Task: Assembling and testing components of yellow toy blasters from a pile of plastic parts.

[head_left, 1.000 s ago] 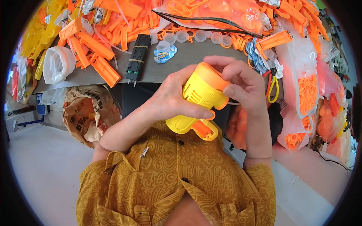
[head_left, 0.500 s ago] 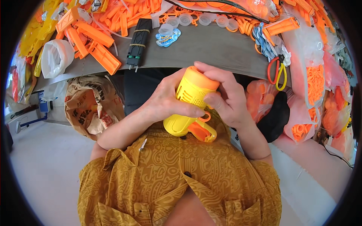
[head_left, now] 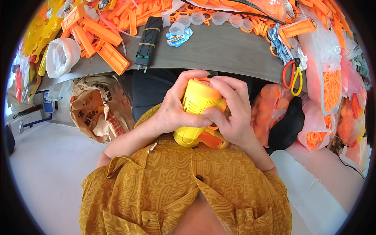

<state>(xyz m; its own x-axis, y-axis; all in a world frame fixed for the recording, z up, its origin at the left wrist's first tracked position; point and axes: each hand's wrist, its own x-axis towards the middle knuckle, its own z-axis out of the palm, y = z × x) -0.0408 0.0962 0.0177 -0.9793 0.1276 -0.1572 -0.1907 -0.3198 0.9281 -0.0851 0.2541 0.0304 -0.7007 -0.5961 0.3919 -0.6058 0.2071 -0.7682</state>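
Between my two hands, just in front of my chest, is a yellow plastic toy bubble gun with slotted vents and an orange front ring. Its orange trigger part and yellow grip point down toward my shirt. My left hand is closed around the left side of the body, thumb across its middle and fingers reaching to the front end. My right hand grips the right side, thumb pressed on the body and fingers bent over the orange ring. The fingers partly hide the ring and the far side.
On the grey table lie a black battery case, a blue card, clear caps and orange parts. Scissors overhang the edge. A paper bag stands left; bags of orange rings sit right.
My right fingers have come further over the front ring, and its thumb has moved down beside the left thumb. The toy has turned slightly. The whole view has shifted a little.
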